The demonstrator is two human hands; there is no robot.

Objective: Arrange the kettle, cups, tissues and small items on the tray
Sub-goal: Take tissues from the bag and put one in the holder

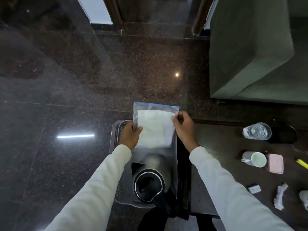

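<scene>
A hotel-style guest room: polished dark granite floor [83,80], a green upholstered seat [246,47] at far right, and a dark side table [225,155] bearing 1 kettle [150,177], a cup [255,159] and sachets [254,189].

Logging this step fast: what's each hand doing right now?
Left hand: closed on the tissue bag's left edge.
Right hand: pinching its right edge.

Clear bag [155,125] with blue zip edge holds white tissues; black-and-silver kettle [150,179] at six o'clock; white cup [255,159], pink box [275,163] at three; speckled brown floor [116,67].
</scene>
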